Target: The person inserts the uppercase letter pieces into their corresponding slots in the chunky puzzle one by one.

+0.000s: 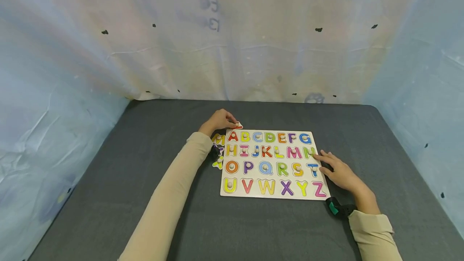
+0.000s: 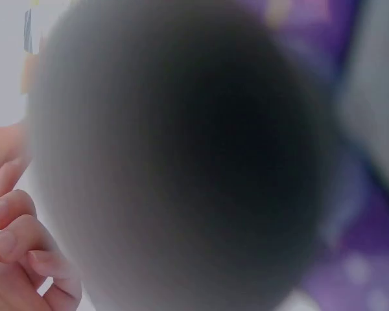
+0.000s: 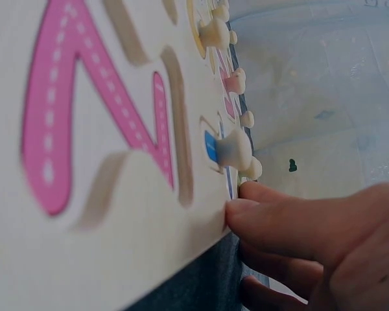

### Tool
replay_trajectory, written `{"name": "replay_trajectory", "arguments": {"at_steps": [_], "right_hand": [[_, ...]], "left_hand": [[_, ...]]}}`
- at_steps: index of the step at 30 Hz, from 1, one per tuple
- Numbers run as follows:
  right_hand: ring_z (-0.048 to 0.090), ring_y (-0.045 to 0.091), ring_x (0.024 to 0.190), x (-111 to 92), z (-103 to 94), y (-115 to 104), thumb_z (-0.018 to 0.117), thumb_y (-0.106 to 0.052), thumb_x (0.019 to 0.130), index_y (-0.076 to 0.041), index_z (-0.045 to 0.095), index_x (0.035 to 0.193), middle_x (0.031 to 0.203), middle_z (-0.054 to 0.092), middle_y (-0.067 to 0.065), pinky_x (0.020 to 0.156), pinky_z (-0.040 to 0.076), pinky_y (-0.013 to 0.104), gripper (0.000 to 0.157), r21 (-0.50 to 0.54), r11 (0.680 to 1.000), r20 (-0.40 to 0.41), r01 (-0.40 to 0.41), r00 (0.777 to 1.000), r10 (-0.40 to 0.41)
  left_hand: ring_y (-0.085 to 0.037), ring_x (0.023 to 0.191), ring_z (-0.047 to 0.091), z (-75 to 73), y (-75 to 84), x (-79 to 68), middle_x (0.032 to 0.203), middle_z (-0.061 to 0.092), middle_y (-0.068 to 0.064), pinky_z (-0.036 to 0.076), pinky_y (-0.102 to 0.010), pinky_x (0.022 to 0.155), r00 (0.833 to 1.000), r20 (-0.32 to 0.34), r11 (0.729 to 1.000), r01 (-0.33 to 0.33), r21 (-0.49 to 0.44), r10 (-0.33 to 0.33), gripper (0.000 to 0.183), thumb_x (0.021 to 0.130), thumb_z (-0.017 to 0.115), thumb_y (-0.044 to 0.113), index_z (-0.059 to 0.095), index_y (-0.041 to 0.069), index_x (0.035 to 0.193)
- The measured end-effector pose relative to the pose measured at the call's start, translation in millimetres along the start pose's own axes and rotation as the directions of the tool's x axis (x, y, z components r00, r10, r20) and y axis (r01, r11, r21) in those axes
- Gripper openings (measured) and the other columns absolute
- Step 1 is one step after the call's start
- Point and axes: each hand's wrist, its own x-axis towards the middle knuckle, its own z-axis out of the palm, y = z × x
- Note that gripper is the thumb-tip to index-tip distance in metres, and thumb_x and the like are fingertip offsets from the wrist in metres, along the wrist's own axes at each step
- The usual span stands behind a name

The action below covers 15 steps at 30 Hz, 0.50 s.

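A wooden alphabet puzzle board point(image 1: 256, 176) lies flat, with knobbed letter pieces in its upper rows and the U recess. The V, W, X, Y and Z recesses hold no pieces. Just past the board's top left corner, my left hand point(image 1: 221, 119) pinches a small red letter piece point(image 1: 238, 126) with a white border. My right hand point(image 1: 338, 173) rests at the board's right edge, thumb and fingers against it near the N and T. In the right wrist view, the thumb point(image 3: 266, 219) touches the edge beside the blue T piece point(image 3: 212, 146).
Loose letter pieces lie left of the board: a yellow piece point(image 1: 218, 138), a yellow-green Y point(image 1: 218, 163), and a purple one partly hidden behind the left wrist camera point(image 1: 214, 152). A dark blurred shape fills most of the left wrist view. Grey cloth point(image 1: 145, 212) covers the table.
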Motion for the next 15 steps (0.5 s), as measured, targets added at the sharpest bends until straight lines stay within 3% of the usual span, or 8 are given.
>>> {"name": "replay_trajectory", "arguments": {"at_steps": [10,15], "right_hand": [[0.022,0.060,0.136,1.2,-0.6,-0.8,0.058,-0.016,0.094,0.002,0.046,0.139,0.149,0.029,0.036,0.104,0.022,0.074,0.050,-0.004,1.000,0.008,-0.006,1.000,0.006],[0.023,0.060,0.136,1.5,-0.4,-0.5,0.058,-0.017,0.094,0.002,0.047,0.139,0.149,0.030,0.036,0.104,0.022,0.074,0.049,-0.009,1.000,0.001,-0.004,1.000,0.004]], "left_hand": [[-0.026,0.103,0.062,-2.8,8.1,-4.8,0.118,0.068,-0.010,0.050,-0.037,0.087,1.000,-0.007,0.996,-0.001,0.087,0.002,0.025,0.090,0.068,0.026,0.073,0.011,0.109],[-0.024,0.100,0.061,-3.9,6.1,-2.1,0.117,0.068,-0.006,0.048,-0.038,0.086,0.999,-0.050,0.988,0.016,0.156,-0.008,0.023,0.090,0.067,0.031,0.074,0.015,0.106]]}}
